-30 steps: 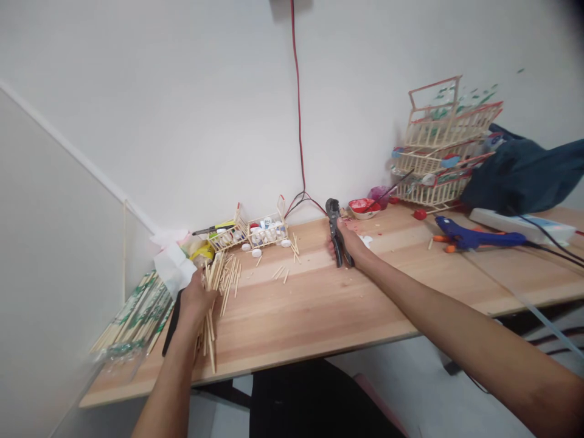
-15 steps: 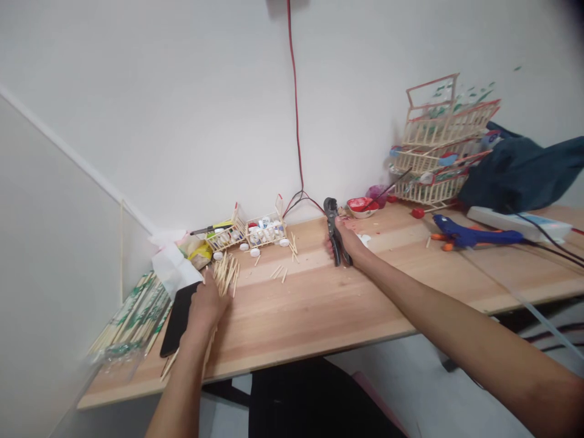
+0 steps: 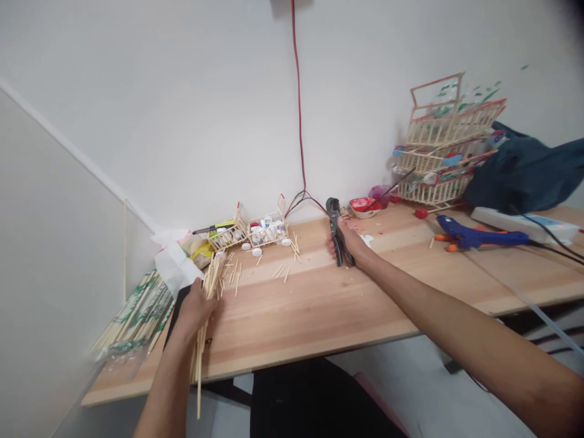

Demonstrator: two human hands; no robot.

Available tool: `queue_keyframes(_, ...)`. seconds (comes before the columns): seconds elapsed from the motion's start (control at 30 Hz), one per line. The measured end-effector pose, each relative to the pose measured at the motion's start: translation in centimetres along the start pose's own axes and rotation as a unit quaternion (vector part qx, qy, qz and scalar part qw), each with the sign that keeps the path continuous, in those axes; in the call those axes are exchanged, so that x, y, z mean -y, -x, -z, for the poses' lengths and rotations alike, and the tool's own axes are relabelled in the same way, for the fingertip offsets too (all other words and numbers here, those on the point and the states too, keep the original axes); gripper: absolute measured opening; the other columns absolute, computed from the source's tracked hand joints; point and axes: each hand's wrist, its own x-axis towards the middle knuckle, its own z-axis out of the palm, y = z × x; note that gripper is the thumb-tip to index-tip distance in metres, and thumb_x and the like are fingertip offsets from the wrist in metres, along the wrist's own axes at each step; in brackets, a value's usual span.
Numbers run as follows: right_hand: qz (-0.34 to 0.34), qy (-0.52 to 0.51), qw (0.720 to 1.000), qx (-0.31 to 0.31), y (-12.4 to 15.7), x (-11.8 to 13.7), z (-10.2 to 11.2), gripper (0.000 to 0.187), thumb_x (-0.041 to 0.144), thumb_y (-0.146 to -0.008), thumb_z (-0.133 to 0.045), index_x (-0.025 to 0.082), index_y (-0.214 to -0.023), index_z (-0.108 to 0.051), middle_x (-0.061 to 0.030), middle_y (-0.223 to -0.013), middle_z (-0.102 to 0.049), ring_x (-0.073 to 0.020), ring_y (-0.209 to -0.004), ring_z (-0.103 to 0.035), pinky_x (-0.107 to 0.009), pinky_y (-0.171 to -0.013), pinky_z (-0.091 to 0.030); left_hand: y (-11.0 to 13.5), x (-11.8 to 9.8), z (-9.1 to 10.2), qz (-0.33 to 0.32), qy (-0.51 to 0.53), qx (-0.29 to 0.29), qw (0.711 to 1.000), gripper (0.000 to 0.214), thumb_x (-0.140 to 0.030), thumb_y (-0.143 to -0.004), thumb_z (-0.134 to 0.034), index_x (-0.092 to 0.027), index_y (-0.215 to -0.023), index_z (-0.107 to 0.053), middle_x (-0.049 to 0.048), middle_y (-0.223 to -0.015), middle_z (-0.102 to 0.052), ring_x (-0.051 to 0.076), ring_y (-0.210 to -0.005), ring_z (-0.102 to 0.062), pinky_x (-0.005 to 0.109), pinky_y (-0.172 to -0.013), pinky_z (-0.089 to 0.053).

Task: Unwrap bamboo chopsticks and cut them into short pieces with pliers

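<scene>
My left hand (image 3: 199, 305) is closed around a bundle of thin wooden sticks (image 3: 212, 275) at the left of the table. Some ends fan out beyond the fingers, and others stick out below the wrist, past the front edge. Under that hand lies a black phone-like slab (image 3: 180, 304), partly covered. My right hand (image 3: 349, 242) grips dark hand cutters (image 3: 334, 213) by the handles, their head pointing up towards the wall. Short cut sticks (image 3: 280, 272) lie on the wood between the hands.
Wrapped chopsticks (image 3: 137, 316) lie at far left. Two small stick carts (image 3: 267, 233) holding small bottles stand by the wall. A red paint bowl (image 3: 365, 207), stacked stick baskets (image 3: 438, 152), a blue glue gun (image 3: 479, 234), a power strip (image 3: 524, 225) and dark cloth (image 3: 524, 173) are at right.
My left hand has drawn the stick bundle up off the table and slightly towards me. The right hand with the cutters is nearly still; the view has shifted slightly.
</scene>
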Motion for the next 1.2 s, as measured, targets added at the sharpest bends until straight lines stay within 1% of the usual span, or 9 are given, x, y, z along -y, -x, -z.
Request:
queue_keyframes(0.13, 0.002, 0.005, 1.000, -0.005, -0.2, -0.1, 0.1, 0.064, 0.072, -0.088, -0.035, 0.015, -0.069, -0.058, -0.0030, -0.051, -0.057, -0.0122, -0.039, -0.052, -0.024, -0.037, -0.047, 0.4, 0.4, 1.6, -0.010, 0.149, 0.045, 0.988, 0.018, -0.017, -0.066, -0.055, -0.019, -0.084, -0.052, -0.0056, -0.051, -0.053, 0.015, -0.044, -0.053, 0.024, -0.045, -0.041)
queue_keyframes(0.3, -0.001, 0.004, 1.000, -0.004, -0.4, -0.3, 0.2, 0.064, 0.071, -0.088, -0.035, 0.015, -0.069, -0.058, -0.0025, -0.052, -0.056, -0.0122, -0.039, -0.053, -0.025, -0.038, -0.047, 0.8, 1.6, 2.3, 0.008, 0.261, 0.088, 0.961, 0.019, -0.022, -0.058, -0.061, -0.021, -0.072, -0.047, -0.0072, -0.045, -0.049, 0.011, -0.035, -0.043, 0.021, -0.037, -0.032)
queue_keyframes(0.4, 0.002, 0.003, 1.000, -0.006, -0.2, -0.1, 0.1, 0.063, 0.070, -0.089, -0.035, 0.015, -0.068, -0.058, -0.0024, -0.052, -0.056, -0.0118, -0.039, -0.053, -0.024, -0.037, -0.046, 1.1, 1.5, 2.1, 0.018, 0.264, 0.065, 0.962, 0.019, -0.024, -0.058, -0.060, -0.021, -0.070, -0.047, -0.0070, -0.044, -0.050, 0.011, -0.034, -0.042, 0.022, -0.038, -0.033)
queue_keyframes(0.53, -0.002, -0.002, 1.000, 0.000, -0.2, -0.1, 0.1, 0.063, 0.070, -0.089, -0.035, 0.015, -0.067, -0.058, -0.0026, -0.051, -0.056, -0.0115, -0.039, -0.052, -0.023, -0.037, -0.046, 0.6, 0.3, 1.2, 0.030, 0.180, -0.031, 0.983, 0.015, -0.021, -0.065, -0.057, -0.019, -0.077, -0.050, -0.0054, -0.047, -0.051, 0.013, -0.038, -0.047, 0.024, -0.042, -0.038)
queue_keyframes(0.63, -0.004, 0.000, 1.000, 0.004, -0.4, -0.2, 0.1, 0.065, 0.071, -0.088, -0.034, 0.015, -0.067, -0.058, -0.0026, -0.052, -0.056, -0.0120, -0.039, -0.052, -0.024, -0.037, -0.047, -0.3, -0.5, 0.3, 0.033, 0.126, -0.069, 0.989, 0.029, -0.016, -0.067, -0.056, -0.016, -0.096, -0.054, -0.0021, -0.058, -0.057, 0.016, -0.045, -0.054, 0.027, -0.048, -0.042)
queue_keyframes(0.73, -0.004, 0.001, 1.000, 0.009, -0.5, -0.3, 0.2, 0.065, 0.073, -0.087, -0.035, 0.015, -0.068, -0.059, -0.0025, -0.052, -0.056, -0.0122, -0.039, -0.052, -0.025, -0.038, -0.047, -0.8, -1.0, -0.9, 0.034, 0.075, -0.094, 0.992, 0.057, -0.016, -0.070, -0.059, -0.008, -0.125, -0.046, 0.0104, -0.084, -0.065, 0.024, -0.065, -0.063, 0.033, -0.060, -0.047)
queue_keyframes(0.83, -0.004, 0.003, 1.000, 0.006, -0.4, -0.2, 0.2, 0.065, 0.073, -0.087, -0.036, 0.015, -0.068, -0.058, -0.0025, -0.052, -0.056, -0.0121, -0.040, -0.053, -0.025, -0.038, -0.047, -0.3, -1.6, -2.0, 0.029, -0.064, -0.132, 0.989, 0.067, -0.019, -0.080, -0.051, -0.007, -0.142, -0.030, 0.0233, -0.110, -0.057, 0.033, -0.091, -0.063, 0.041, -0.072, -0.048)
queue_keyframes(1.0, -0.012, -0.001, 1.000, 0.007, -0.2, -0.1, 0.1, 0.064, 0.071, -0.089, -0.033, 0.016, -0.069, -0.057, -0.0018, -0.051, -0.055, -0.0123, -0.038, -0.051, -0.026, -0.037, -0.046, 0.2, -1.8, -3.2, -0.051, -0.206, -0.199, 0.957, 0.052, -0.016, -0.088, -0.040, -0.016, -0.139, -0.045, 0.0218, -0.116, -0.053, 0.036, -0.102, -0.054, 0.043, -0.077, -0.047)
queue_keyframes(1.2, -0.011, -0.001, 1.000, 0.011, -0.3, -0.1, 0.2, 0.064, 0.071, -0.089, -0.034, 0.015, -0.069, -0.057, -0.0021, -0.052, -0.056, -0.0122, -0.039, -0.052, -0.025, -0.038, -0.046, -1.5, -0.6, -3.1, -0.139, -0.170, -0.237, 0.946, 0.035, -0.024, -0.091, -0.043, -0.019, -0.109, -0.072, 0.0145, -0.129, -0.053, 0.032, -0.110, -0.047, 0.042, -0.092, -0.041)
